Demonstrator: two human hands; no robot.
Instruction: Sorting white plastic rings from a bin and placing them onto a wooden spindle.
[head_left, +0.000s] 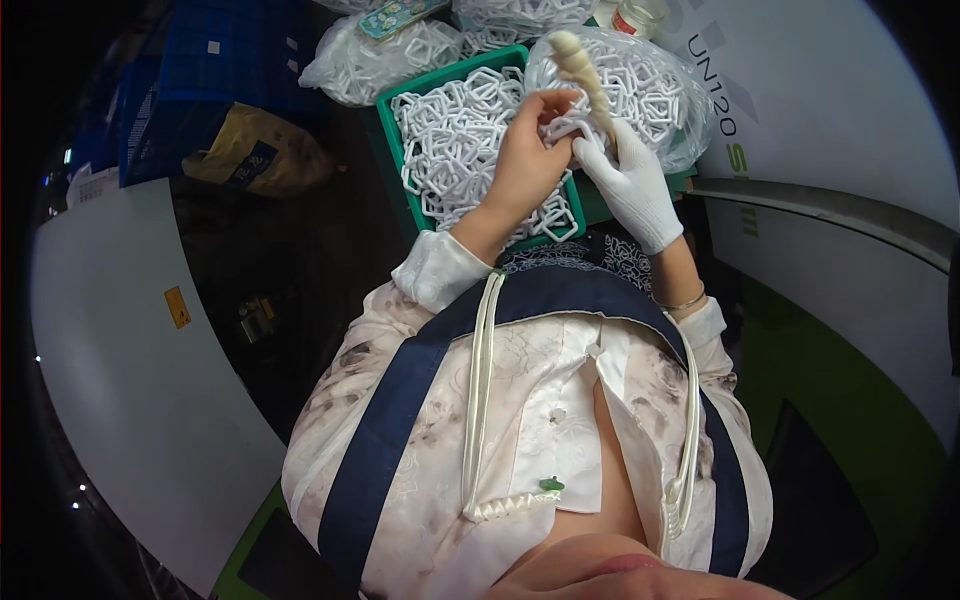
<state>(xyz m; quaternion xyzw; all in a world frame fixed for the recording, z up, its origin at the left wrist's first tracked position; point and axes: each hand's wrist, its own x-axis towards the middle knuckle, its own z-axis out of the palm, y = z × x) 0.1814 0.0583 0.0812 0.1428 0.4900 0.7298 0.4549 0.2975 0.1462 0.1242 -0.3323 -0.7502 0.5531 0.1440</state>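
My right hand [632,190] wears a white knit glove and is closed around the lower end of a tool with a cream wrapped handle [585,75]. The handle points up and away; the tool's working end is hidden, so its kind cannot be told. Beside it my bare left hand [532,155] is closed on a white plastic ring piece [565,126], partly covered by the fingers. Both hands meet over the right edge of a green crate [410,195] filled with white angular plastic rings [450,140].
A clear plastic bag [690,105] of similar rings stands right of the crate. Another bag [345,65] lies behind it, a patterned packet [400,15] on top. A jar [637,18] is farther back. Left are a brown sack [255,150] and blue crates [215,80]; a white machine panel [830,100] rises right.
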